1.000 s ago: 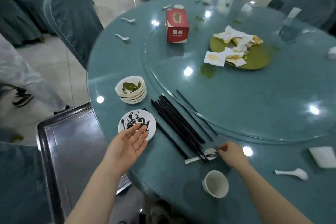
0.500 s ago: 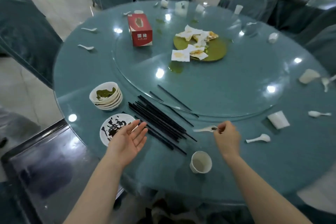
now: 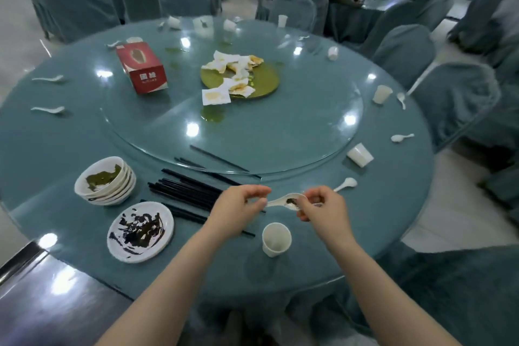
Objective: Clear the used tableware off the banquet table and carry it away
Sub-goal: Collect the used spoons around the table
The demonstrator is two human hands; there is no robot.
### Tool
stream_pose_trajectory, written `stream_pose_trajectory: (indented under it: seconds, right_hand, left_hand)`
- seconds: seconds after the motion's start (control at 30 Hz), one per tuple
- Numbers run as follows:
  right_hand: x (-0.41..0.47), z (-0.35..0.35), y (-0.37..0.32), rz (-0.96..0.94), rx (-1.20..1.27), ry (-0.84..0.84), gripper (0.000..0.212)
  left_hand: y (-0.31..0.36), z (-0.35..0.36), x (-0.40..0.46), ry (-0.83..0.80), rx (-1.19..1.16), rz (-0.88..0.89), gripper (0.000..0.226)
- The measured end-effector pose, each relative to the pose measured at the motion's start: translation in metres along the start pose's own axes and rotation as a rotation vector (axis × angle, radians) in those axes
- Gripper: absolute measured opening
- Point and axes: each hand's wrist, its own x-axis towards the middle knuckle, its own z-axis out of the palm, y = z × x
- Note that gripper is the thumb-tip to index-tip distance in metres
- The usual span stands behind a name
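A white soup spoon (image 3: 283, 201) with dark residue hangs above the round teal table (image 3: 365, 233). My right hand (image 3: 323, 208) pinches its bowl end and my left hand (image 3: 241, 206) pinches its handle end. Under my left hand lies a bundle of black chopsticks (image 3: 185, 191). To the left are a stack of white bowls (image 3: 105, 181) with green scraps and a sauce-smeared white plate (image 3: 140, 232). A white cup (image 3: 276, 239) stands upright below my hands. Another spoon (image 3: 346, 184) lies just right of my right hand.
A glass turntable (image 3: 280, 135) carries a red tissue box (image 3: 141, 66) and a green plate (image 3: 264, 79) with dirty napkins. More cups (image 3: 360, 154) and spoons (image 3: 401, 137) ring the rim. A dark metal cart (image 3: 47, 303) is at lower left. Covered chairs (image 3: 449, 101) surround the table.
My left hand left the plate's edge and moved right to the spoon's handle. My right hand has lifted the spoon off the table. The view has swung further right.
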Motion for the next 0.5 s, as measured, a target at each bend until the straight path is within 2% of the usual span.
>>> stream_pose_trajectory:
  seconds: [0.03,0.1,0.23,0.33,0.5]
  right_hand:
    - [0.000,-0.003,-0.002,0.001,0.019,0.000,0.010]
    - [0.002,-0.011,-0.005,-0.005,0.052,0.005,0.009]
    - [0.016,-0.028,0.000,-0.052,0.124,0.004,0.008]
    - [0.038,-0.044,0.013,-0.038,0.176,0.012,0.016]
    - [0.107,-0.086,0.061,0.046,-0.112,0.053,0.006]
  left_hand:
    - [0.007,0.005,0.003,-0.053,0.145,0.036,0.024]
    - [0.020,0.013,0.008,-0.126,0.282,0.068,0.022]
    - [0.034,0.026,0.025,-0.143,0.327,0.059,0.021]
    - [0.036,0.037,0.043,-0.114,0.285,-0.008,0.022]
    - [0.038,0.058,0.078,-0.038,0.252,-0.101,0.023]
